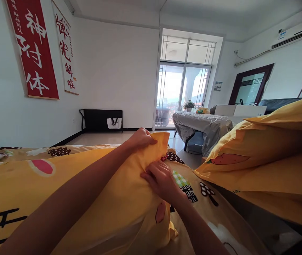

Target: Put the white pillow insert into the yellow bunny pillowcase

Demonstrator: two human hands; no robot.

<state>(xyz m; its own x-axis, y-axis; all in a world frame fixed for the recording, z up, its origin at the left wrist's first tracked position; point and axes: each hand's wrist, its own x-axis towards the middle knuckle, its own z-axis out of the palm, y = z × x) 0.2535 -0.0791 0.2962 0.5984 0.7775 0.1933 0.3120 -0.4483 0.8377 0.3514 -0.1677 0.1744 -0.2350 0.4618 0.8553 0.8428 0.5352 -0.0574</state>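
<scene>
A yellow pillowcase (119, 187) with pink and black print spreads across the front of the view, over a patterned bed cover (206, 216). One of its corners stands up between my hands. My left hand (141, 138) grips the upper edge near that corner, thumb on the cloth. Lower and to the right, my right hand (161, 179) is closed on the side edge, bunching the fabric into creases. Below the right hand a fold hangs loose, with a paler layer showing beneath it.
At the right, a yellow pillow (230, 159) with a carrot print is close by. Beyond the bed stands a table (201, 120) under a grey plastic cover. A black folded frame (95, 120) and a white bag (114, 123) are against the back wall.
</scene>
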